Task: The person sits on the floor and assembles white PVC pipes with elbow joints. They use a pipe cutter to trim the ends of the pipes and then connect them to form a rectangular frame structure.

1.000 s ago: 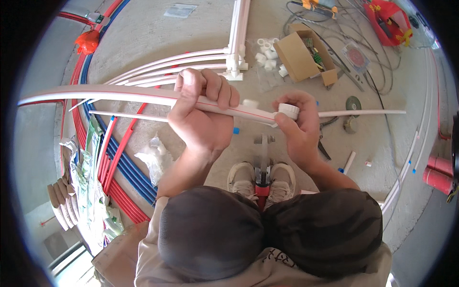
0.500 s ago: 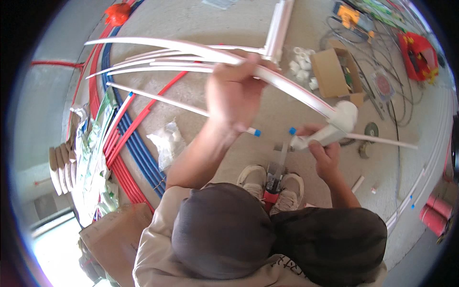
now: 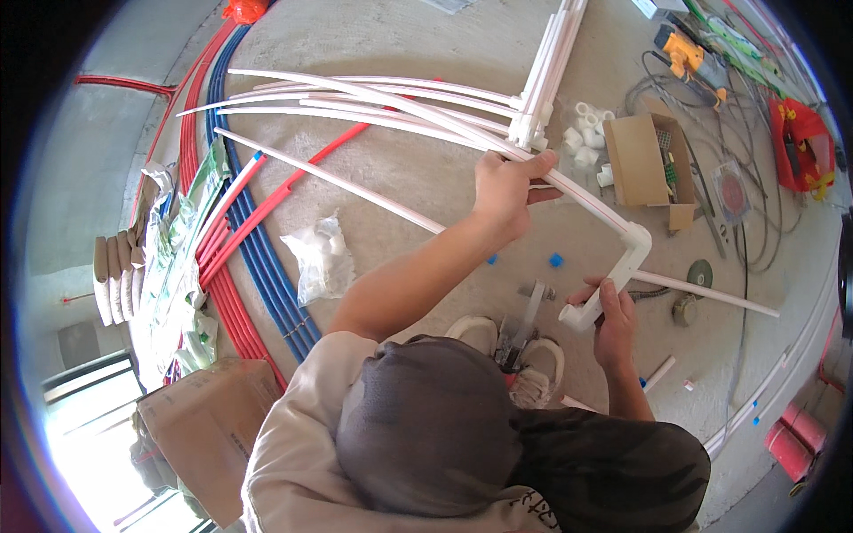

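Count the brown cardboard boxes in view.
2: one open box on the floor at the upper right, beyond the right hand; another box at the lower left, beside the person. More may be hidden behind the person's body.

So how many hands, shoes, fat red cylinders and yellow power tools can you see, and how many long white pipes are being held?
Hands: 2
Shoes: 2
Fat red cylinders: 2
Yellow power tool: 1
Held long white pipe: 1
Total: 8

Head-worn left fisheye, wide, facing steeply down: left hand, right hand near; floor farther below.
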A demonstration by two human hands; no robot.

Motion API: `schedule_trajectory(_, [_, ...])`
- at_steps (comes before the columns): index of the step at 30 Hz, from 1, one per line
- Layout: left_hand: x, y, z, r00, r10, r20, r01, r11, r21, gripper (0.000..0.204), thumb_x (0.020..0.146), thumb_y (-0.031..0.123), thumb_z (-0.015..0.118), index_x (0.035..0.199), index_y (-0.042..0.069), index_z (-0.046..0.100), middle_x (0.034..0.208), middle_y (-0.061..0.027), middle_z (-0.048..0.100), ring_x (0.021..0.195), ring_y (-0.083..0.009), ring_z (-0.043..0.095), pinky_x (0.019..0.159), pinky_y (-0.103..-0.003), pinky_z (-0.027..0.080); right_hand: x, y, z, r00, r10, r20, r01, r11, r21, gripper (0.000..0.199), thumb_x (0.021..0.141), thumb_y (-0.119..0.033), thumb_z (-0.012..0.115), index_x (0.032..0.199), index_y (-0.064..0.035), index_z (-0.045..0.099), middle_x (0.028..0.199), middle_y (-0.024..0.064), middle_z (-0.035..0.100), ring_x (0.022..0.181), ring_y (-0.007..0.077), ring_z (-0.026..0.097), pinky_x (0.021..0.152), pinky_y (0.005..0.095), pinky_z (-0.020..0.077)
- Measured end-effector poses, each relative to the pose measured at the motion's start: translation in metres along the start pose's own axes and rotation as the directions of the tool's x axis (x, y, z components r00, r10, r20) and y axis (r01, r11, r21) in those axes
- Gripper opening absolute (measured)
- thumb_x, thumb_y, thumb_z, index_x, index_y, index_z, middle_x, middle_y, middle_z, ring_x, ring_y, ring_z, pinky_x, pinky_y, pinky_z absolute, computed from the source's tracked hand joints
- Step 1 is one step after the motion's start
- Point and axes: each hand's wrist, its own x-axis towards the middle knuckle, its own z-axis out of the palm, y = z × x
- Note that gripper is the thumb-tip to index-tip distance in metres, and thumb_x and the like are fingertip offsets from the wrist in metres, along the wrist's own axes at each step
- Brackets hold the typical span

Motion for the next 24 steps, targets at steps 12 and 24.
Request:
schedule_trajectory(12, [0.037, -0.033, -0.013, 0.996, -0.072, -0.046, 0.075, 0.995, 0.064, 0.017, 0.091, 0.008, 0.076, 0.095, -0.005, 0.065, 0.085, -0.0124, 0.069, 0.07, -0.0223, 0.071, 0.059, -0.034, 0.064, 0.028, 0.015, -0.012, 0.999, -0.012, -0.037, 0.009, 0.997, -0.075, 0.032, 0.106, -0.028, 0.055, 0.118, 0.0017, 0.054, 0.092, 0.0113, 0.071, 0.087, 0.0194, 0.069, 0.081, 0.0333, 0.0544])
schedule_trajectory(24, [0.015, -0.007, -0.129, 0.936, 0.009, 0.352, -0.352, 0.034, 0.935, 0.026, 0.077, 0.002, 0.069, 0.102, 0.004, 0.068, 0.099, -0.0174, 0.07, 0.094, -0.0315, 0.069, 0.083, -0.046, 0.055, 0.052, 0.027, -0.026, 0.999, 0.046, -0.023, -0.049, 0.981, -0.186, 0.043, 0.096, -0.031, 0.071, 0.123, -0.0012, 0.055, 0.089, 0.0047, 0.071, 0.079, 0.0102, 0.064, 0.062, 0.0236, 0.0445])
